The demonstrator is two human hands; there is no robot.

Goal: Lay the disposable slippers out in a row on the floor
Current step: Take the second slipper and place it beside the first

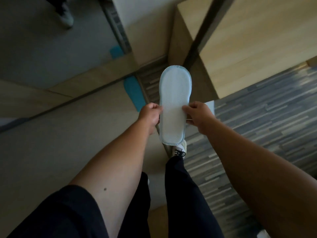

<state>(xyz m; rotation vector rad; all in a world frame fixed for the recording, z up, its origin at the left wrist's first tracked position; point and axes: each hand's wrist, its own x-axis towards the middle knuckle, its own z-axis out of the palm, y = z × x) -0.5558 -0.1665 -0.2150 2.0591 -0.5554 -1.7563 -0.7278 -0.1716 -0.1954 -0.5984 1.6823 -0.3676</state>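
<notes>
A flat white disposable slipper (174, 93) with a pale blue stitched rim hangs in the air at the centre of the view, sole side up, toe pointing away from me. My left hand (151, 114) pinches its left edge near the middle. My right hand (197, 115) pinches the right edge at the same height. A blue slipper (134, 91) lies flat on the beige floor to the left of the held one, against the mirror's base. Whether more slippers are stacked under the white one is hidden.
A mirror wall (51, 48) on the left reflects the blue slipper and a foot. A light wooden cabinet (248, 45) stands ahead on the right. Grey striped carpet (257, 117) covers the right floor. My legs and a white shoe (180, 150) are below the slipper.
</notes>
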